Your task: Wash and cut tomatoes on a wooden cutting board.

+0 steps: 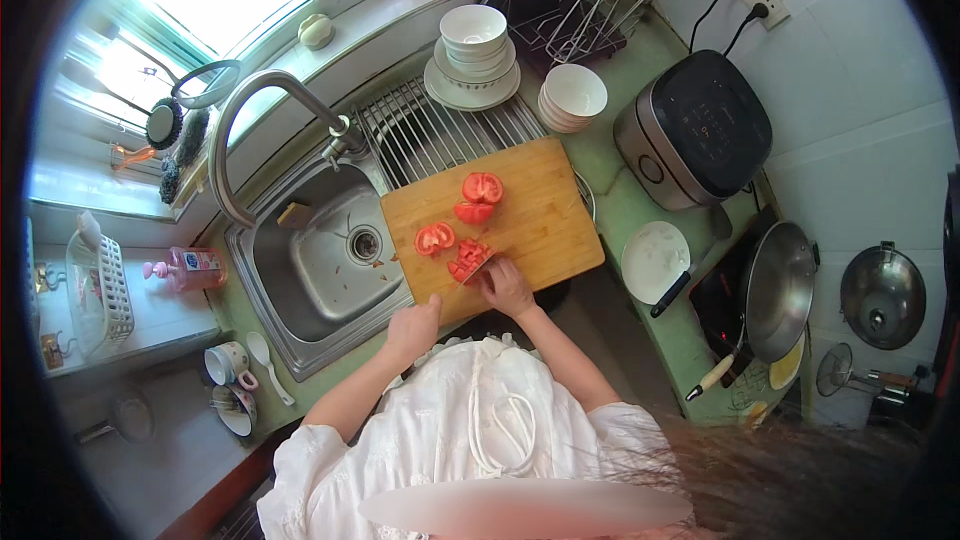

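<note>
A light wooden cutting board [544, 214] lies at an angle, partly over the sink's right side and a wire rack. My left hand [414, 331] is closed at the board's lower left edge, around what appears to be the handle of a knife [477, 270], mostly hidden by the hand. The blade points up and right, against diced tomato [466, 258]. Bent fingers of my right hand [510, 289] rest at the blade and the tomato; what they grip is hidden. Cut tomato pieces [481, 187] lie farther up the board, and another cut piece [434, 238] is left of the dice.
Left of the board is a steel sink [300, 270] under a curved faucet [281, 79]. Stacked white bowls [474, 30] stand behind it. To the right are a rice cooker [694, 131], a white plate [654, 259] with a black-handled utensil [671, 292], and a wok [780, 292].
</note>
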A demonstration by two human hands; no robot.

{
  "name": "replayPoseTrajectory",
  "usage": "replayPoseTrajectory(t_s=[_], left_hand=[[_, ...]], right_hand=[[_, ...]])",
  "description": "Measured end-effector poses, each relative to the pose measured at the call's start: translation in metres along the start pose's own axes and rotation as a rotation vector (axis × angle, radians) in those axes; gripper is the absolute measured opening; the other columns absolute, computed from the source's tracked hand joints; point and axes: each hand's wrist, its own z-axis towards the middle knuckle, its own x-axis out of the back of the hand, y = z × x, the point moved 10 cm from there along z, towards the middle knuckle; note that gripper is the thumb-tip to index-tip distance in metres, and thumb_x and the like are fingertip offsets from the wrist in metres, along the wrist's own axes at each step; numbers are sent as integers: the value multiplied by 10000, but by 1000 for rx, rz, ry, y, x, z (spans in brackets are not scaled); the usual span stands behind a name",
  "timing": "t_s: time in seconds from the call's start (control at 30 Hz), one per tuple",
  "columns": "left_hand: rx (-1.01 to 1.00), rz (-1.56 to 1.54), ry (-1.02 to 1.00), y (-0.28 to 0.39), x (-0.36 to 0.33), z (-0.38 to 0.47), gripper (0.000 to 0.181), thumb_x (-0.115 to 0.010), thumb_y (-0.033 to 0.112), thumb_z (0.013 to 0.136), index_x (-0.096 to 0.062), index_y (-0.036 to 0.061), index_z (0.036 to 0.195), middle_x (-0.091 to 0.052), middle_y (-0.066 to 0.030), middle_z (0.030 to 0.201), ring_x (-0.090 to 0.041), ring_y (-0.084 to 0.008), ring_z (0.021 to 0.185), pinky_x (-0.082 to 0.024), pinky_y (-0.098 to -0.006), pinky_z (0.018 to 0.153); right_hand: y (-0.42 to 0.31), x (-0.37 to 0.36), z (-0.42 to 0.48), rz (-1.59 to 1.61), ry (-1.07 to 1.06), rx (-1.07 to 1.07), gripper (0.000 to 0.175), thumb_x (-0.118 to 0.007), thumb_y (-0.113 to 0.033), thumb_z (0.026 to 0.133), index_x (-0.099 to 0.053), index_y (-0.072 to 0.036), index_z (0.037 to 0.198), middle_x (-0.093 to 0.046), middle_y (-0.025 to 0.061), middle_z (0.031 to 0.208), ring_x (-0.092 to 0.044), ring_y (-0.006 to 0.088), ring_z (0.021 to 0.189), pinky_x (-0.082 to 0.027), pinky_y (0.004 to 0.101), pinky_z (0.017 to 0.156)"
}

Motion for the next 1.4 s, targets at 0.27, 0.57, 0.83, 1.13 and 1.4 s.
replayPoseTrajectory(t_s=[0.27,0.57,0.83,1.13,1.4], left_hand=[[-61,-6,158,22,2,38,131,-544,92,752,-496,27,855,-628,-171,637,-645,-322,594,-511,-415,511],[-35,4,152,13,4,20,107,-544,108,760,-519,27,826,-631,-178,648,-645,-326,598,-515,-424,523],[-3,-52,132,-11,5,1,114,-529,133,794,-493,39,849,-614,-172,628,-629,-347,606,-492,-451,523],[-96,-45,255,-59,32,-56,132,-519,216,854,-499,86,854,-614,-124,635,-611,-325,593,-460,-450,498],[-111,112,45,-91,3,-62,152,-535,257,837,-536,106,837,-613,-113,644,-606,-327,608,-467,-453,521]], right_hand=[[-3,-2,-2,-1,-30,-5,282,-649,-83,703,-526,-39,954,-551,152,878,-548,340,830,-468,403,731],[10,4,-1,-138,-30,-37,337,-682,-179,718,-511,-36,970,-518,153,977,-514,335,916,-450,393,780],[30,24,15,-252,-44,-152,572,-770,-275,618,-487,-11,1039,-462,165,1083,-472,331,1017,-414,421,866],[13,-17,5,93,-259,-228,579,-753,-118,646,-449,-37,1132,-462,181,1063,-501,367,983,-454,406,846],[23,-48,34,187,-521,-221,484,-719,-67,673,-495,-38,1102,-494,141,1065,-578,286,857,-501,352,755]])
